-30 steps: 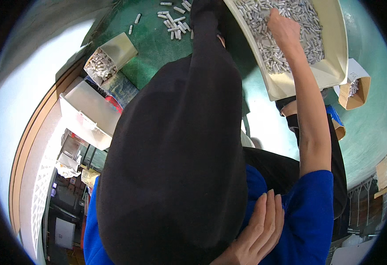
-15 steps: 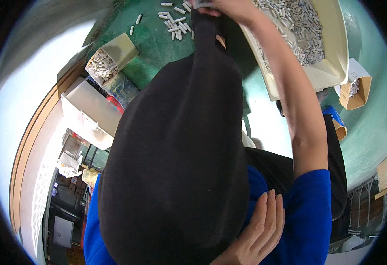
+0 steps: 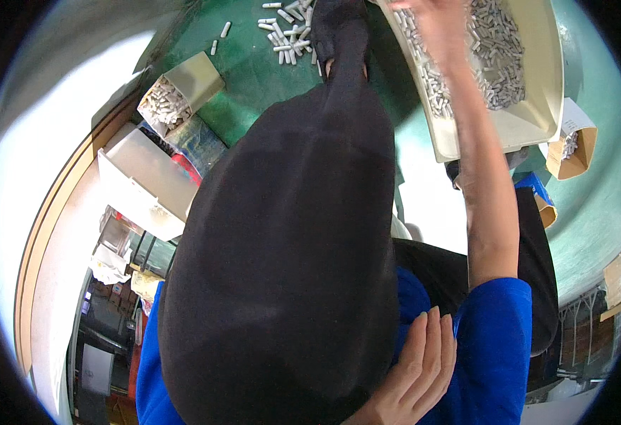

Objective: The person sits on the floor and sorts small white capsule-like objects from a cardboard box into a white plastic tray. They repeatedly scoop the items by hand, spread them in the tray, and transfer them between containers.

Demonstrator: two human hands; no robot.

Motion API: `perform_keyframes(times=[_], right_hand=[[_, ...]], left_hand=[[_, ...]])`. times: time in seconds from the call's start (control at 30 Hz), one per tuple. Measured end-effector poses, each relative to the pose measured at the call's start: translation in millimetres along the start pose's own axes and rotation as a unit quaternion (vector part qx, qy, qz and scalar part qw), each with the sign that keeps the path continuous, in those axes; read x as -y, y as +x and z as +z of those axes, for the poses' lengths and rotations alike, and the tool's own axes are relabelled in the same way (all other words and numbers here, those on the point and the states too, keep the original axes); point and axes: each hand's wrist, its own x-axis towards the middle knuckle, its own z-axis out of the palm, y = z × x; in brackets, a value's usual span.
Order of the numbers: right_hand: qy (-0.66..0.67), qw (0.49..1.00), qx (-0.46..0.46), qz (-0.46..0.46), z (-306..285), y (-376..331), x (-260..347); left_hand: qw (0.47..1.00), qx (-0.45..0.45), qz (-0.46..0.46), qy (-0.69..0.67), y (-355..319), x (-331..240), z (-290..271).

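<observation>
My right hand (image 3: 438, 25), blurred by motion, is over the near-left part of a cream plastic tray (image 3: 446, 145) filled with small white-grey cylindrical pieces (image 3: 498, 53). Its fingers are smeared and partly cut off by the top edge, so what they hold cannot be made out. Low in the picture, my left hand (image 3: 413, 365) lies against my blue shirt beside my bent, black-clad leg (image 3: 282, 248), fingers stretched out and nothing in them. A loose heap of similar pieces (image 3: 289, 39) lies on the green floor left of my foot (image 3: 335, 32).
An open carton (image 3: 197, 78) of pieces lies on the left, near a translucent plastic bin (image 3: 154, 177). Right of the tray are another open carton (image 3: 572, 152) with pieces and a blue-and-brown box (image 3: 537, 195). My dark-clad leg fills the middle.
My right hand has moved right, from above my foot and beside the floor heap to over the tray. My left hand stays in place.
</observation>
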Motion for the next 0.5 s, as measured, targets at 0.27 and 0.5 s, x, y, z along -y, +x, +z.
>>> perform_keyframes(times=[0.27,0.5], right_hand=[[-0.589,0.799,-0.116,0.015,-121.5,15.2,-4.2],[-0.671,0.658,0.217,-0.263,-101.3,-67.5,-24.2]], left_hand=[[1.0,-0.025,0.004,-0.005,3.5,-5.6,3.0],[1.0,0.001,0.011,0.011,10.6,-2.1,-3.1]])
